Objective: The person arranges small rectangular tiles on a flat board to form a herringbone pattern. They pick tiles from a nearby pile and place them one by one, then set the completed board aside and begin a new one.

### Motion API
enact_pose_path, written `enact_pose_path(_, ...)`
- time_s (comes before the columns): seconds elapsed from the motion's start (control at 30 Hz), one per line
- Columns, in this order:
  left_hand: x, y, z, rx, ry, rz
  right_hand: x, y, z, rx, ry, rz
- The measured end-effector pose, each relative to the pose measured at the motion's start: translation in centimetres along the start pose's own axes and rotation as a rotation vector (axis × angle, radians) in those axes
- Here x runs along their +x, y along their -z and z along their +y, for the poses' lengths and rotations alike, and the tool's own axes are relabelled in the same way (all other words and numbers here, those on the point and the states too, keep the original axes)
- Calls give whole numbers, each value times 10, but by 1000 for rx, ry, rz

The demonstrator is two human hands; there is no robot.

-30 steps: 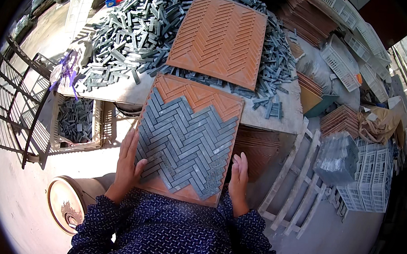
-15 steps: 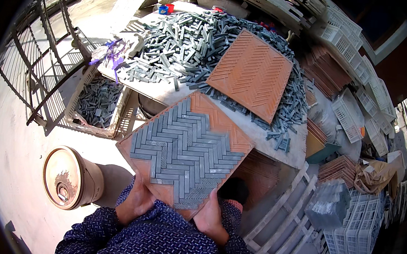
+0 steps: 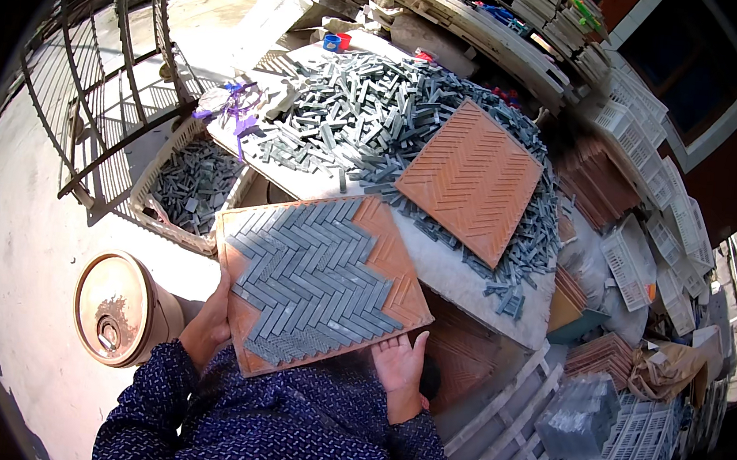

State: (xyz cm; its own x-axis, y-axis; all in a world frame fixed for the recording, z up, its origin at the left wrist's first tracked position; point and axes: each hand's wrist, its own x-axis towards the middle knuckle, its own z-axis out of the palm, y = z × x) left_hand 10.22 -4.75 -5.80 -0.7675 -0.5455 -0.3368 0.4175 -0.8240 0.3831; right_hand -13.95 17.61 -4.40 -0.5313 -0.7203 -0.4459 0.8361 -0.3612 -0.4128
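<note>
Tilted in front of me is an orange moulded tray (image 3: 402,300) with grey strip tiles (image 3: 311,273) laid in a herringbone pattern. Bare orange mould shows at its right side and at its lower left corner. My left hand (image 3: 210,326) grips the tray's left edge, its fingers partly hidden beneath. At the lower right edge, my right hand (image 3: 397,370) is open, palm up with fingers spread; whether the fingertips touch the tray I cannot tell. A second orange tray (image 3: 471,182), without tiles, lies on a heap of loose grey tiles (image 3: 353,109).
The heap covers much of a white tabletop (image 3: 470,284). To the left stand a lidded bucket (image 3: 113,307), a crate (image 3: 168,233) of tile pieces and a metal rack (image 3: 122,118). A slatted pallet (image 3: 505,421), wrapped tiles (image 3: 581,415) and white baskets (image 3: 626,459) are at right.
The tiled tray has turned clockwise and shifted slightly left. My left hand has moved up its left edge. My right hand has let go of the near edge and opened.
</note>
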Motion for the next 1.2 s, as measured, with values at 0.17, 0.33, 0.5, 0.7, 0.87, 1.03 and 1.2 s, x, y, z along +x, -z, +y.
enact_pose_path(0.17,9,18,14,35,29,25,18,2,0,-30,62,80)
enact_pose_path(0.33,11,26,11,66,2,65,29,29,-20,-291,262,209)
enact_pose_path(0.5,-1,-7,12,307,-72,56,30,26,-51,-714,382,242)
enact_pose_path(0.7,8,-6,19,148,-74,133,57,27,-53,-1224,455,108)
enact_pose_path(0.87,4,-12,13,16,-131,168,42,19,-46,-1254,470,171)
enact_pose_path(1.03,-3,-16,17,188,-134,247,18,35,-45,-922,178,161)
enact_pose_path(1.2,5,-20,15,258,-115,227,9,49,-68,-798,60,74)
